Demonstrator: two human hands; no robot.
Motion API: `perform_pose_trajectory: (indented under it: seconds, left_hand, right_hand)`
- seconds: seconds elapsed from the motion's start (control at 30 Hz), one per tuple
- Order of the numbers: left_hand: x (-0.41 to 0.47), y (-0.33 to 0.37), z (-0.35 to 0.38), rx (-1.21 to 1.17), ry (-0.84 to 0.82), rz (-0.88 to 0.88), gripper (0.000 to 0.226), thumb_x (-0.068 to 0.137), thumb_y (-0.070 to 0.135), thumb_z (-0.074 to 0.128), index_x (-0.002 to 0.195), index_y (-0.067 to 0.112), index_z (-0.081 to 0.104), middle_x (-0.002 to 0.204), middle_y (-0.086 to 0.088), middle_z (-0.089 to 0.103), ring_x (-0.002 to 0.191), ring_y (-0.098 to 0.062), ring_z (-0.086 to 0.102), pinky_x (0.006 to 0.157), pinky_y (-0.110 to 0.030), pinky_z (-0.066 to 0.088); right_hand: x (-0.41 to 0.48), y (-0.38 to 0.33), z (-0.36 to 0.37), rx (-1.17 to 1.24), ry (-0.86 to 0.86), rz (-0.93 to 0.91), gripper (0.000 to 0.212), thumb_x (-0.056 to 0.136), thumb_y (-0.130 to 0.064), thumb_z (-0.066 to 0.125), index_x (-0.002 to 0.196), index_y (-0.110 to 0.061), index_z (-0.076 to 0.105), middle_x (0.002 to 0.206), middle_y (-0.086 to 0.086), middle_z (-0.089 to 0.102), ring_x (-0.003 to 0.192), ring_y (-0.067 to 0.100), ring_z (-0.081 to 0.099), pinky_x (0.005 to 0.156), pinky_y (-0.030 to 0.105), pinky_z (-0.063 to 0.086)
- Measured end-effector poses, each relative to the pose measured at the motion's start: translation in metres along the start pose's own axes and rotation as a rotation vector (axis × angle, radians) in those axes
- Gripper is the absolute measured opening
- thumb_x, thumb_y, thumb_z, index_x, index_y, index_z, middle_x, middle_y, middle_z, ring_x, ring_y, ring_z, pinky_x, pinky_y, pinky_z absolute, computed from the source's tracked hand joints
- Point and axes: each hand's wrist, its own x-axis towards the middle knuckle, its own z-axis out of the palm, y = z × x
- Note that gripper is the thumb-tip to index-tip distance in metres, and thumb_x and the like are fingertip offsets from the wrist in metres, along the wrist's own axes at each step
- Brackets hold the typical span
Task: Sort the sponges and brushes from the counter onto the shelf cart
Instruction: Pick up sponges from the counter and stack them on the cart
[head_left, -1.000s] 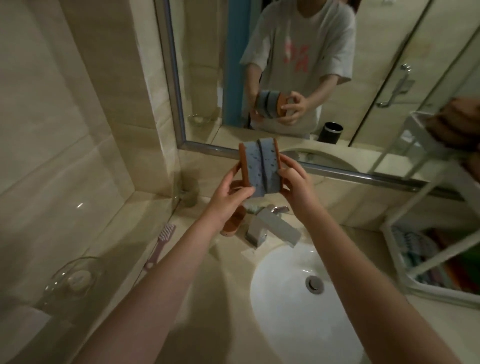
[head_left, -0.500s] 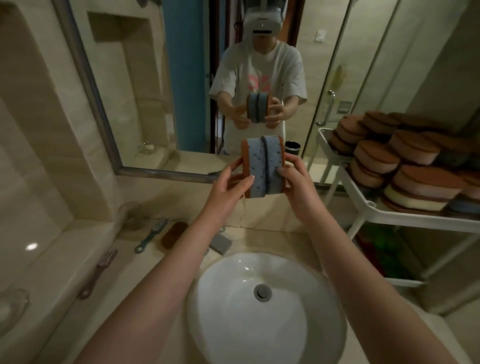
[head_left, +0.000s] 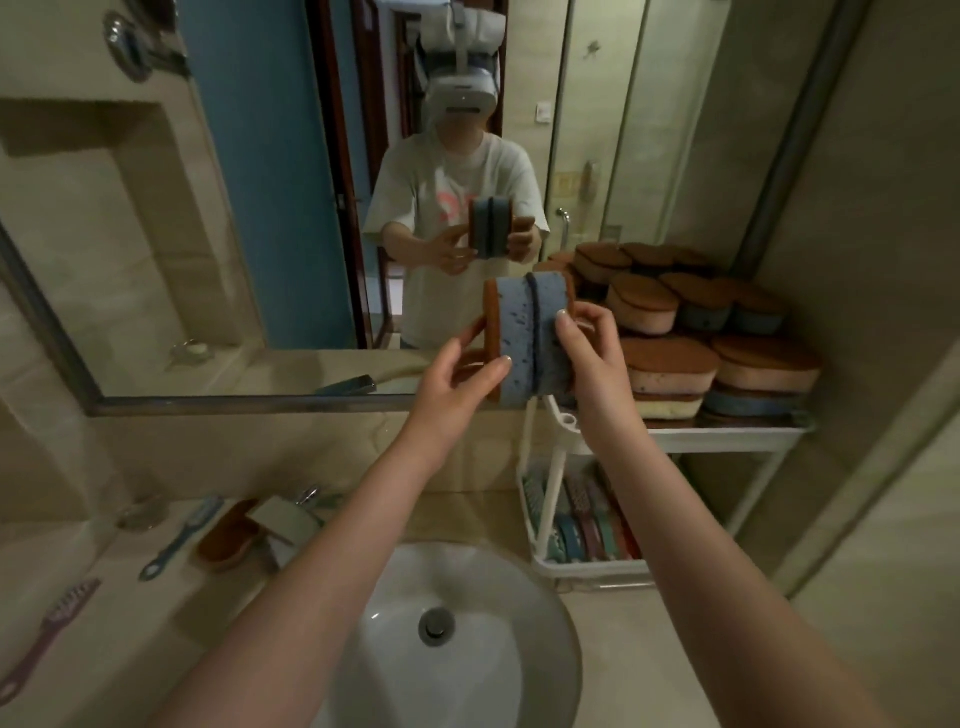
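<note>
1. Item: sponge pair (head_left: 530, 338), two blue foam sponges with brown scouring backs. I hold them upright, face to face, in the air above the sink (head_left: 467, 649) and just in front of the shelf cart (head_left: 675, 441).
2. Hands: my left hand (head_left: 457, 384) pinches the left edge, thumb on the blue face and fingers behind. My right hand (head_left: 592, 358) curls round the right edge.
3. Handling, by my judgement: light, soft and squashy, not fragile. The scouring backs should give a rough, sure grip. Hold them by the outer backs and squeeze gently so the two stay together.
4. Destination: top shelf, beside the stacked sponges (head_left: 701, 338). Brushes (head_left: 582, 519) stand on the shelf below.
5. Remaining on the worktop (head_left: 623, 649): blue brush (head_left: 179, 530), purple brush (head_left: 52, 634), brown-backed sponge (head_left: 228, 540).
6. Markings: no brand, label or writing can be read on any sponge or brush.
</note>
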Motion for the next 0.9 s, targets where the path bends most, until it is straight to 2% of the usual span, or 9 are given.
perform_pose_trajectory:
  seconds: [0.13,0.2,0.27,0.37,0.47,0.53,0.63,0.73,0.9]
  left_hand:
    - [0.008,0.009,0.037,-0.014,0.040,0.018,0.043,0.086,0.035,0.063,0.126,0.030,0.050,0.118,0.004,0.063,0.109,-0.011,0.061,0.090,-0.030,0.052]
    - [0.016,0.013,0.050,0.019,0.043,0.037,0.046,0.083,0.041,0.064,0.126,0.030,0.051,0.121,0.003,0.062,0.110,-0.012,0.060,0.090,-0.031,0.053]
    - [0.028,0.017,0.061,0.093,0.081,0.017,0.053,0.084,0.044,0.063,0.132,0.026,0.049,0.125,0.001,0.059,0.109,-0.012,0.059,0.087,-0.030,0.053]
    - [0.055,0.028,0.078,0.178,0.173,-0.041,0.059,0.082,0.046,0.064,0.133,0.023,0.045,0.128,-0.003,0.056,0.109,-0.016,0.057,0.085,-0.029,0.052]
    - [0.083,0.043,0.095,0.357,0.210,-0.082,0.063,0.082,0.049,0.063,0.133,0.018,0.042,0.130,-0.004,0.052,0.108,-0.016,0.053,0.080,-0.028,0.045]
    - [0.099,0.048,0.105,0.460,0.211,-0.112,0.067,0.081,0.050,0.063,0.133,0.014,0.041,0.133,-0.004,0.049,0.110,-0.017,0.050,0.085,-0.032,0.044]
    - [0.119,0.047,0.117,0.618,0.225,-0.197,0.085,0.076,0.057,0.064,0.141,0.013,0.032,0.145,-0.010,0.038,0.129,-0.029,0.042,0.101,-0.040,0.041]
    - [0.128,0.045,0.125,0.721,0.215,-0.246,0.094,0.075,0.058,0.065,0.145,0.011,0.023,0.151,-0.015,0.026,0.135,-0.033,0.034,0.103,-0.041,0.038]
    - [0.133,0.041,0.133,0.785,0.198,-0.247,0.094,0.076,0.056,0.067,0.145,0.010,0.023,0.152,-0.017,0.021,0.135,-0.034,0.033,0.101,-0.041,0.039]
  right_hand:
    - [0.003,-0.012,-0.032,0.058,-0.041,0.015,0.032,0.081,-0.030,0.059,0.113,-0.029,0.052,0.122,0.007,0.057,0.111,0.024,0.059,0.088,0.040,0.053]
    - [0.005,-0.017,-0.047,0.049,-0.020,-0.017,0.031,0.086,-0.025,0.060,0.115,-0.028,0.051,0.123,0.004,0.057,0.112,0.021,0.059,0.086,0.037,0.054]
    - [0.007,-0.023,-0.062,0.016,0.036,-0.058,0.029,0.091,-0.021,0.060,0.118,-0.028,0.050,0.121,-0.001,0.058,0.111,0.016,0.059,0.084,0.032,0.055]
    - [0.013,-0.032,-0.086,-0.038,0.125,-0.095,0.032,0.089,-0.025,0.063,0.118,-0.028,0.051,0.118,-0.003,0.059,0.111,0.015,0.059,0.089,0.033,0.054]
    - [0.020,-0.039,-0.107,-0.062,0.169,-0.097,0.033,0.088,-0.028,0.064,0.119,-0.029,0.052,0.118,-0.005,0.059,0.110,0.012,0.058,0.083,0.028,0.054]
    - [0.023,-0.041,-0.119,-0.101,0.197,-0.108,0.034,0.088,-0.030,0.064,0.120,-0.028,0.053,0.118,-0.005,0.059,0.109,0.010,0.058,0.081,0.026,0.053]
    - [0.028,-0.042,-0.131,-0.124,0.204,-0.097,0.034,0.087,-0.031,0.065,0.120,-0.029,0.053,0.119,-0.004,0.059,0.110,0.012,0.057,0.087,0.034,0.055]
    - [0.031,-0.041,-0.139,-0.128,0.200,-0.093,0.033,0.087,-0.030,0.065,0.118,-0.030,0.053,0.120,-0.004,0.059,0.112,0.014,0.057,0.090,0.038,0.055]
    - [0.034,-0.039,-0.143,-0.119,0.173,-0.117,0.031,0.088,-0.027,0.064,0.116,-0.031,0.053,0.117,-0.006,0.059,0.110,0.011,0.058,0.086,0.033,0.055]
